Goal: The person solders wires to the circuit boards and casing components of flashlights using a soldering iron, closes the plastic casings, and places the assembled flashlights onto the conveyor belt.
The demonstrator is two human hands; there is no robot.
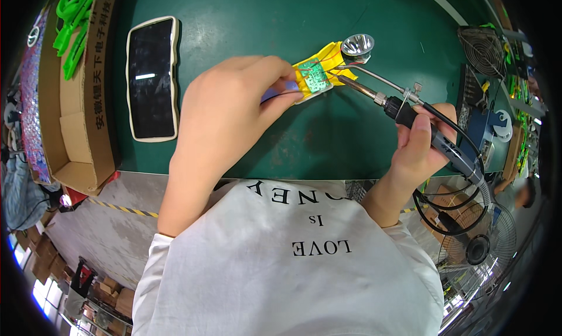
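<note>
My right hand (422,140) grips the dark handle of a soldering iron (404,112), which has a thin metal solder-feed tube clamped along it. The iron's tip reaches the right edge of a small green circuit board (314,75) with red wires. That board lies on a yellow plastic housing (331,56), with a round silver reflector (357,45) at its far end. My left hand (240,93) pinches the near left end of this assembly between thumb and fingers, beside something blue-violet (280,90) partly hidden by the fingers.
On the green table (263,20), a phone (153,78) in a pale case lies left of my left hand. Farther left stands a cardboard box (88,131) with green plastic parts (75,20). A black cable (468,143) loops from the iron. A fan (477,249) stands at lower right.
</note>
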